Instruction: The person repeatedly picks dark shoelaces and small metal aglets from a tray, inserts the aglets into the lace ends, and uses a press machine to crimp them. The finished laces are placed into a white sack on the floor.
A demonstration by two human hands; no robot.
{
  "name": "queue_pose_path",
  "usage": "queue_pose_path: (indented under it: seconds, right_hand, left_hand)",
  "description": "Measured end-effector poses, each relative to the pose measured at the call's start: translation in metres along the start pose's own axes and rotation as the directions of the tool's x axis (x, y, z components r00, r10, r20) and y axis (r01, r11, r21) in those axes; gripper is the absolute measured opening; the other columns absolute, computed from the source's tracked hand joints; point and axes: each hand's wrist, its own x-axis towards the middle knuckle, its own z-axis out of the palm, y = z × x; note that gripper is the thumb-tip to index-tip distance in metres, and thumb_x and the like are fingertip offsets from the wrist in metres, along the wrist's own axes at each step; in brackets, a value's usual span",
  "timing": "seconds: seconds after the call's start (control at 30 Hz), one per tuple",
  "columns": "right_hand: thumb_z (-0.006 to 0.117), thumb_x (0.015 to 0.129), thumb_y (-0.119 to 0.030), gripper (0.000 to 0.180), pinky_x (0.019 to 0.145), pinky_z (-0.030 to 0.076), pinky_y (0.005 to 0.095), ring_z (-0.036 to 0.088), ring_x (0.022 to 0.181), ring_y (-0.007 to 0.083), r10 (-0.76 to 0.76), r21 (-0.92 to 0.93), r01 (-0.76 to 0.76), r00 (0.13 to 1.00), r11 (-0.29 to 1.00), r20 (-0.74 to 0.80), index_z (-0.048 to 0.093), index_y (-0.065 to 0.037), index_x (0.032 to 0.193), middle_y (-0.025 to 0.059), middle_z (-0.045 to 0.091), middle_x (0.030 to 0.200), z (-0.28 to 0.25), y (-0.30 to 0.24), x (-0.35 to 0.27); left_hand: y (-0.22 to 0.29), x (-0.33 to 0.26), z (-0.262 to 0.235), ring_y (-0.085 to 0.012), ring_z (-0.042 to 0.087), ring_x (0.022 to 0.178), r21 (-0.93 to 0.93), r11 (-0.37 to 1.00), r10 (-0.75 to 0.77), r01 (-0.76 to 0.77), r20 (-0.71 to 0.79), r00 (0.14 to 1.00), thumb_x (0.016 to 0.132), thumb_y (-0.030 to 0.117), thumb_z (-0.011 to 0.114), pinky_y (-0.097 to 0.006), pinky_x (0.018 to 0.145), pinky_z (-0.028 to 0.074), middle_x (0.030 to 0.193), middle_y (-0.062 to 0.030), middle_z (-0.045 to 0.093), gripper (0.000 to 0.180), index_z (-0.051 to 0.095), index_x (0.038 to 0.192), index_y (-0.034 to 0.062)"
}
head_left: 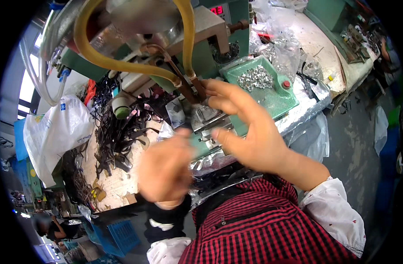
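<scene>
My left hand [164,167] is smeared by motion just left of the metal fixture [208,115] of a green machine; whether it holds anything cannot be made out. My right hand [258,136] is at the right side of that fixture. Its fingers stretch toward the machine's copper-coloured electrodes [190,91], and its thumb is spread apart from them near a small metal block [209,140]. I see nothing held in it. Two yellow hoses [122,66] run to the electrodes. A small shiny plate [176,115] shows left of the fixture.
Right of the fixture, a green tray [289,102] holds a heap of small metal pieces [255,79], with a red button [286,84] at its side. A green button [121,111], tangled black straps [118,136] and a white plastic bag [60,132] are on the left. A blue crate [118,237] stands below.
</scene>
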Motion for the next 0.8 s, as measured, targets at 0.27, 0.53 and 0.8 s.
queue_pose_path:
  seconds: [0.27, 0.53, 0.8]
  right_hand:
    - [0.065, 0.09, -0.001, 0.048, 0.099, 0.047, 0.03, 0.062, 0.111, 0.0169, -0.091, -0.078, 0.062, 0.883, 0.995, -0.46, 0.056, -0.004, 0.136, 0.0104, 0.066, 0.122, -0.089, 0.069, 0.032]
    - [0.072, 0.081, -0.011, 0.022, 0.09, 0.05, 0.0377, 0.066, 0.1, 0.0271, -0.05, -0.638, -0.219, 0.926, 0.738, -0.375, 0.072, -0.006, 0.102, 0.0096, 0.07, 0.097, -0.112, 0.1, -0.019]
    - [0.076, 0.076, -0.016, 0.011, 0.084, 0.048, 0.0462, 0.06, 0.098, 0.0336, -0.111, -0.906, -0.21, 0.957, 0.367, -0.267, 0.071, -0.008, 0.08, 0.01, 0.064, 0.089, -0.084, 0.107, -0.015]
  left_hand:
    - [0.005, -0.033, 0.04, -0.0173, 0.062, 0.058, 0.04, 0.982, 0.176, -0.182, 0.124, 0.976, 0.069, 0.005, 0.088, -0.028, 0.047, 0.04, 0.095, -0.0145, 0.074, 0.037, 0.071, 0.102, 0.0044]
    - [0.006, -0.036, 0.04, -0.018, 0.061, 0.056, 0.034, 0.987, 0.153, -0.158, 0.127, 0.98, 0.069, 0.001, 0.086, -0.028, 0.045, 0.039, 0.095, -0.0163, 0.074, 0.035, 0.071, 0.1, 0.0028]
    - [0.046, -0.04, 0.02, -0.0251, 0.074, 0.084, -0.044, 0.958, -0.27, 0.283, 0.198, 0.942, 0.069, -0.001, 0.084, -0.029, 0.069, 0.057, 0.112, -0.0193, 0.074, 0.035, 0.075, 0.103, 0.0]
